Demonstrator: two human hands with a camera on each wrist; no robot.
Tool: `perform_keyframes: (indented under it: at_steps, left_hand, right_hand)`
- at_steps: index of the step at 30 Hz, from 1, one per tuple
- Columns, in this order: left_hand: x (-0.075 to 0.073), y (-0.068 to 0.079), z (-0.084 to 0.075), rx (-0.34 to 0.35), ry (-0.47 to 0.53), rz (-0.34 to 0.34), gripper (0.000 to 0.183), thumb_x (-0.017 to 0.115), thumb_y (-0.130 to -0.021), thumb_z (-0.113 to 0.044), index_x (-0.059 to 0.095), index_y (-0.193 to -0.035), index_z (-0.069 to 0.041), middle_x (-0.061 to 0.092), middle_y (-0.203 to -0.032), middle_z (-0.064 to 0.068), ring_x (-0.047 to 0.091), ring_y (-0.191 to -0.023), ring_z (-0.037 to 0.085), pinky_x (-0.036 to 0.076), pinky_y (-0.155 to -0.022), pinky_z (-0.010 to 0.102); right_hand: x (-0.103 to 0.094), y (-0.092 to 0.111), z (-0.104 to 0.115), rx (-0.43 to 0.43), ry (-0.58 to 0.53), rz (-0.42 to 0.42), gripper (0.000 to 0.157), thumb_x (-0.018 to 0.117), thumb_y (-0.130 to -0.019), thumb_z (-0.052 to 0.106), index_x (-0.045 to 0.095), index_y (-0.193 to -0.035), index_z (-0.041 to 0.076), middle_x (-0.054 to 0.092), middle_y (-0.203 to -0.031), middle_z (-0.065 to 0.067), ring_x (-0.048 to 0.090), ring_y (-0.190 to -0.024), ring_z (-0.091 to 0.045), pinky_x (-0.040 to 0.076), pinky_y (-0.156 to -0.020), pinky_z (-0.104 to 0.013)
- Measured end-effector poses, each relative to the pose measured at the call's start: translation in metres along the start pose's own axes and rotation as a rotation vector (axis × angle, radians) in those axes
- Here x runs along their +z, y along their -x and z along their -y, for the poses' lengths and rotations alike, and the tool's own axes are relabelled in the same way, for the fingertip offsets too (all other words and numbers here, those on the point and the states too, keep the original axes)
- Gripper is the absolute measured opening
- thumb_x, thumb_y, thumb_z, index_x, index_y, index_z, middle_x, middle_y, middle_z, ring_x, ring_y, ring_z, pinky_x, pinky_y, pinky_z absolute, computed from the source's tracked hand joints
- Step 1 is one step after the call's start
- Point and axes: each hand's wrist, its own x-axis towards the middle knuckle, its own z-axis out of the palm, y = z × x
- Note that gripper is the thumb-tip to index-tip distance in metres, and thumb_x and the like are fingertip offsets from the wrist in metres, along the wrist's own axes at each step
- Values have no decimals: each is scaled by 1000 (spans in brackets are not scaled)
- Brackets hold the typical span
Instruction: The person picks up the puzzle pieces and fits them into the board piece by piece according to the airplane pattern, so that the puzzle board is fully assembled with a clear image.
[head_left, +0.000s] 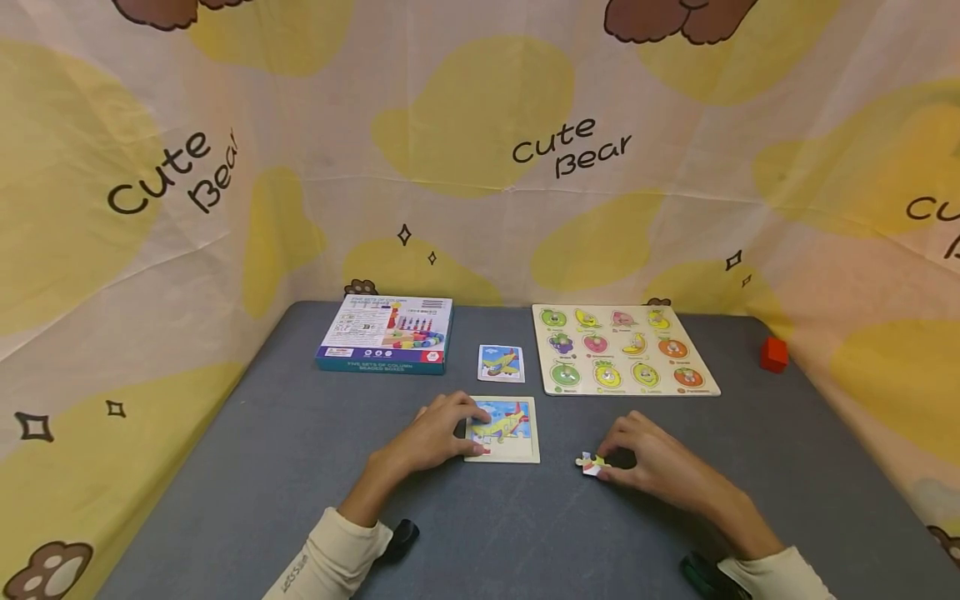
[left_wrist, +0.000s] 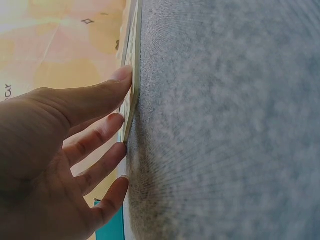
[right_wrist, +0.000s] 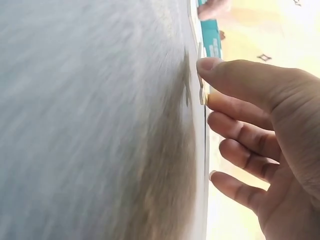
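Observation:
In the head view a small jigsaw puzzle board (head_left: 513, 457) with a pale frame lies on the table, its upper part filled with a yellow airplane picture and a bare strip along the bottom. My left hand (head_left: 433, 432) rests on its left side, thumb near the lower left corner and a fingertip on the picture. The left wrist view has the thumb (left_wrist: 107, 95) against the board edge, the other fingers loosely extended. To the right of the board, my right hand (head_left: 656, 462) pinches a jigsaw piece (head_left: 591, 464) between thumb and index finger, close over the table.
Behind the board lies a small airplane picture card (head_left: 501, 364). A boxed bead set (head_left: 386, 333) stands at the back left. A fruit puzzle board (head_left: 630, 392) lies at the back right, with a red block (head_left: 774, 354) beyond it. Printed cloth (head_left: 465, 117) encloses the grey table (head_left: 517, 542).

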Motion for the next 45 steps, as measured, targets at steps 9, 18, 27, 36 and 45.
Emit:
perform_keyframes:
  at_steps: [9,18,27,36,45]
  left_hand:
    - [0,0,-1,4,-4,4,39,84,-93,-26,75,-130,-18,60,-136,7,50,-126,29,34,-109,62]
    - [1,0,0,1,-10,-3,37,84,-93,-25,75,-129,-18,61,-136,6,50,-125,29,34,-109,63]
    - [1,0,1,-3,-8,0,38,84,-94,-27,75,-129,-19,60,-136,5,50,-126,28,34,-110,64]
    - [1,0,0,1,-3,-3,38,84,-93,-26,75,-129,-18,61,-135,5,51,-125,28,35,-108,63]
    - [0,0,2,-1,2,5,38,83,-94,-22,74,-130,-18,61,-135,6,51,-126,30,35,-109,64]
  right_hand:
    - [9,-30,14,-43,17,9,16,88,-88,35,80,-97,25,63,-97,16,52,-96,-6,49,-84,-34]
    - [22,-58,29,-94,-13,18,19,87,-90,35,80,-100,21,64,-100,13,56,-100,-11,50,-88,-37]
    - [35,-83,48,-137,-4,38,21,87,-89,35,81,-100,18,65,-99,10,57,-97,-11,51,-93,-40]
    - [45,-93,59,-152,37,44,21,88,-89,32,82,-100,15,67,-98,7,56,-96,-11,50,-85,-35]
    - [48,-97,64,-151,40,53,20,87,-90,32,82,-100,15,70,-103,5,57,-99,-15,50,-88,-37]
